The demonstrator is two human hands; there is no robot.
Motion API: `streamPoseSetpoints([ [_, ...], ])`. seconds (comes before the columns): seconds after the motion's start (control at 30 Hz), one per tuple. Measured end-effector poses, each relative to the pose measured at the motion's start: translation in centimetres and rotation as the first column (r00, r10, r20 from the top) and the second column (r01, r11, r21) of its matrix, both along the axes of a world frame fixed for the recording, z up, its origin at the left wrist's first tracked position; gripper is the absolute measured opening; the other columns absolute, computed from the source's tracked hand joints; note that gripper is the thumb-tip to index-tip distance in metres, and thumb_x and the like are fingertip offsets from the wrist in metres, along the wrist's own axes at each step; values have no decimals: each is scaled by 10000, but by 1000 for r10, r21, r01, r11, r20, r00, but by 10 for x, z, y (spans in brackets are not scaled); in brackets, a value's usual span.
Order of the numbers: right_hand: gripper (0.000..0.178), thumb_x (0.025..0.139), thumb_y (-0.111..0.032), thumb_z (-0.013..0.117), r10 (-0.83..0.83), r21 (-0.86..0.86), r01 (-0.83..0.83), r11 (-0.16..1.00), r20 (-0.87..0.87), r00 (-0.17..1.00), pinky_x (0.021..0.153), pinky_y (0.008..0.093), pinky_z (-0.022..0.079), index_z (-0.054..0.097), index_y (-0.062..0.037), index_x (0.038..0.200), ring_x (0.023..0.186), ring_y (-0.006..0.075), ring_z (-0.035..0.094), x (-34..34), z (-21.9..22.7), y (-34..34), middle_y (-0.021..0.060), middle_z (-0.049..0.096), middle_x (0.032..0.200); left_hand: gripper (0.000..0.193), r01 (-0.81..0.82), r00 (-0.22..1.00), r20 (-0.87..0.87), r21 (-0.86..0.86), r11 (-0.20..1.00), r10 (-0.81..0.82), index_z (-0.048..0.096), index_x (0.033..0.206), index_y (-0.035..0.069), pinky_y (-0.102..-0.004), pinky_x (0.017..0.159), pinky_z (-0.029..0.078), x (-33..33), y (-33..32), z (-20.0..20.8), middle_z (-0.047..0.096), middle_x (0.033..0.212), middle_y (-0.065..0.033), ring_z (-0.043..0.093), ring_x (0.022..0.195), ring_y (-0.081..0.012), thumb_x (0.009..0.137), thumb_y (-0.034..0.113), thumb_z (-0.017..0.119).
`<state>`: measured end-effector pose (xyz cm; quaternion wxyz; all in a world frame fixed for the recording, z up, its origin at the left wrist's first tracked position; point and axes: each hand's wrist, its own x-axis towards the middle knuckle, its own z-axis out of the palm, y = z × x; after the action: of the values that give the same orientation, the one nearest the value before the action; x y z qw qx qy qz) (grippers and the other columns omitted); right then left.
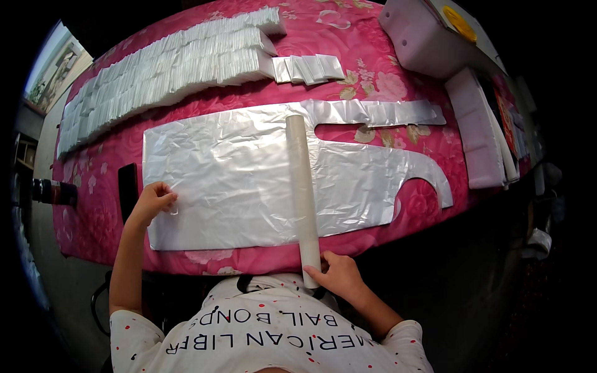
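A thin clear plastic apron [236, 180] lies spread flat on the pink flowered tablecloth [379, 81], with its straps reaching to the right. A long white tube [301, 180] lies across the apron from far to near. My right hand [336, 276] grips the near end of the tube at the table's front edge. My left hand [154, 200] pinches the apron's left edge, fingers closed on the plastic.
Long rows of folded plastic packets [168, 62] lie along the far left of the table, with a few more packets [308, 67] beside them. White foam blocks [479, 124] and a pale machine [423, 37] stand at the right. A dark phone [127, 186] lies by my left hand.
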<state>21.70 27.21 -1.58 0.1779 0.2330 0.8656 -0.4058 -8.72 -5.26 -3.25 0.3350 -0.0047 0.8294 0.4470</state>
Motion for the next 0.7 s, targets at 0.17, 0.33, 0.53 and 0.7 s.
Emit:
streamPoseSetpoints([
  [0.17,432,717,-417,658,-50,-19,51,998,45,998,607,366,496,598,6,778,639,299,633,-2,2,3,151,626,675,260,65,463,-756,-492,868,-463,553,948,20,-355,783,451,20,40,23,580,1009,-126,550,927,-304,719,50,670],
  [0.33,448,713,-412,659,-64,-8,65,998,58,996,626,356,502,623,13,848,661,291,641,-2,6,6,157,637,702,389,470,398,-842,-154,869,-364,510,1137,14,-370,905,420,78,150,17,513,1187,-142,496,1084,-318,765,55,618],
  [0.53,470,723,-430,676,-26,-97,38,995,127,992,630,336,501,639,18,861,676,265,649,-4,7,17,159,644,716,592,582,355,-781,-246,775,-514,331,1311,-70,-407,1076,226,116,213,-40,314,1388,-210,276,1304,-336,827,204,535],
  [0.7,388,810,-334,651,-4,-109,5,994,3,1000,611,269,499,638,36,928,640,148,644,-61,13,41,119,666,742,621,554,322,-721,-382,739,-614,275,1340,-87,-412,1104,144,121,215,-42,265,1413,-227,204,1345,-323,836,233,450],
])
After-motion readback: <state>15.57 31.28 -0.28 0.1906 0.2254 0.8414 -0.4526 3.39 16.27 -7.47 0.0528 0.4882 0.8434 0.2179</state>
